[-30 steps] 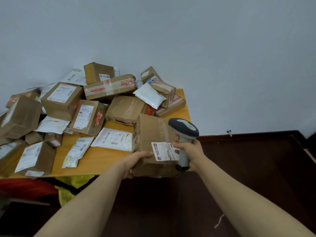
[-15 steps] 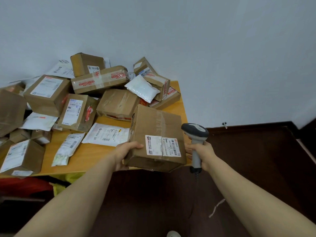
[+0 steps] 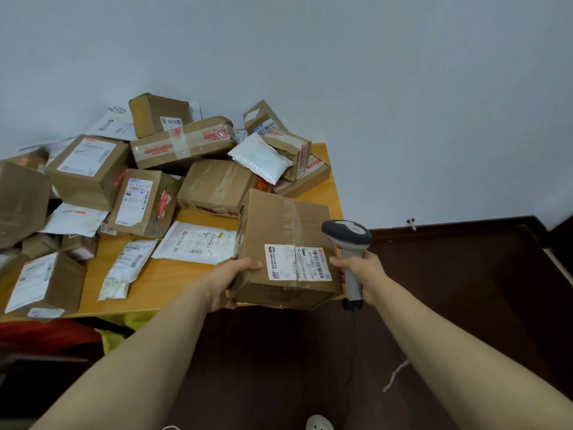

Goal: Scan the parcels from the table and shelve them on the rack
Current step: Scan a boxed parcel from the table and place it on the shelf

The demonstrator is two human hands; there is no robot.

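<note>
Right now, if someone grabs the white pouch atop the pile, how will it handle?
The white pouch looks puffy and soft, so it probably sags when lifted. Likely light for its size, given the padded look. It lies tilted across a brown box, so a push may slide it off.

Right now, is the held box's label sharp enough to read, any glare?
Head view: label on the box is sharp, its big code legible, fine print too small; mild sheen on the tape; edges bow from the wide lens; lighting even, shadows soft.
</note>
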